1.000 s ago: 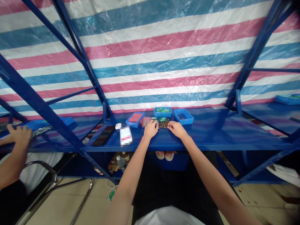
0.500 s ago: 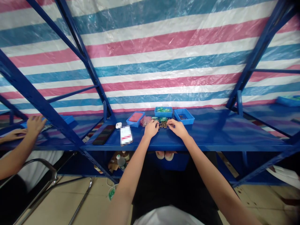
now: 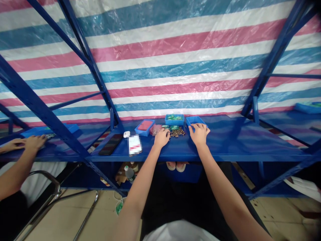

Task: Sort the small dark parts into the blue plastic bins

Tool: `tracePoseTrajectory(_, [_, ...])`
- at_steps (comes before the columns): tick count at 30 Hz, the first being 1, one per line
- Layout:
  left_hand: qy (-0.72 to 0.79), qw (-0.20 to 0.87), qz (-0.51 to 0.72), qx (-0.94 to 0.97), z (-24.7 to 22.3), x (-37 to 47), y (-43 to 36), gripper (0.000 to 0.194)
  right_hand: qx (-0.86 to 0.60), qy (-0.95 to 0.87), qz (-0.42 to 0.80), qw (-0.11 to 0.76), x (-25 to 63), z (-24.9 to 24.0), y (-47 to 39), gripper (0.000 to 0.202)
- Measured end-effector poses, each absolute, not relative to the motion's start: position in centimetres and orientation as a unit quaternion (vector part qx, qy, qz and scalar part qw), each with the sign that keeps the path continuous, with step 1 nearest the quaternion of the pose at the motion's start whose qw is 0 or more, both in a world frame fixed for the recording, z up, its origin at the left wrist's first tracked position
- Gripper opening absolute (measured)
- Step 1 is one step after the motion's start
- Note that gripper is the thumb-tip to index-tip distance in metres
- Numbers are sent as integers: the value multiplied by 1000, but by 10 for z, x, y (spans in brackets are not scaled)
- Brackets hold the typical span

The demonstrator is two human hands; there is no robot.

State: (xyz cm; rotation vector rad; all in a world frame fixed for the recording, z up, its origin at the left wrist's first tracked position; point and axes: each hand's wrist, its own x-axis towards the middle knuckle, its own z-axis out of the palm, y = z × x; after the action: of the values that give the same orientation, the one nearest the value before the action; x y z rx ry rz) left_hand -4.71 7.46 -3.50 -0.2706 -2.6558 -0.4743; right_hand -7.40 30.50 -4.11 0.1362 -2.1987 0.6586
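A pile of small brass-coloured parts (image 3: 178,132) lies on the blue table (image 3: 225,140), with small green packets (image 3: 173,127) just behind it. At the pile's left edge rests my left hand (image 3: 162,137), its fingers curled together; what they hold, if anything, is too small to name. My right hand (image 3: 199,134) is over the front of the right blue bin (image 3: 194,119), fingers bent downward and partly hiding it; whether they hold anything is hidden. Beside my left hand lies a clear pinkish bag (image 3: 155,129).
Behind the pile stands a blue bin of green packets (image 3: 174,123), and to the left a bin with pink material (image 3: 145,126). Further left are a white case (image 3: 126,134), a black phone (image 3: 111,144) and a blurred card (image 3: 135,145). Another person's hands (image 3: 35,142) work at far left.
My right hand has moved right from the pile to the right blue bin. My left hand stays where it was. The other person's hand at far left has come down.
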Motion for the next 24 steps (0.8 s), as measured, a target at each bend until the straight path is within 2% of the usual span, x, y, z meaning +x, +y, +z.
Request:
tracePoseTrajectory(4, [-957, 212, -174, -98, -35, -47, 75, 25, 153, -882, 214, 391, -69, -38, 297, 30])
tracePoseTrajectory(7, [-957, 212, -171, -98, -35, -46, 75, 25, 215, -908, 197, 301, -68, -38, 290, 29])
tracePoseTrajectory(11, [-956, 215, -171, -99, -36, -46, 74, 25, 209, -942, 167, 205, -68, -42, 285, 17])
tracePoseTrajectory(17, [-955, 217, -173, -105, -37, -47, 74, 25, 205, -938, 195, 198, -71, -45, 286, 8])
tracePoseTrajectory(24, [-956, 213, -172, -102, -36, -46, 74, 24, 296, -867, 346, 202, -78, -45, 291, 8])
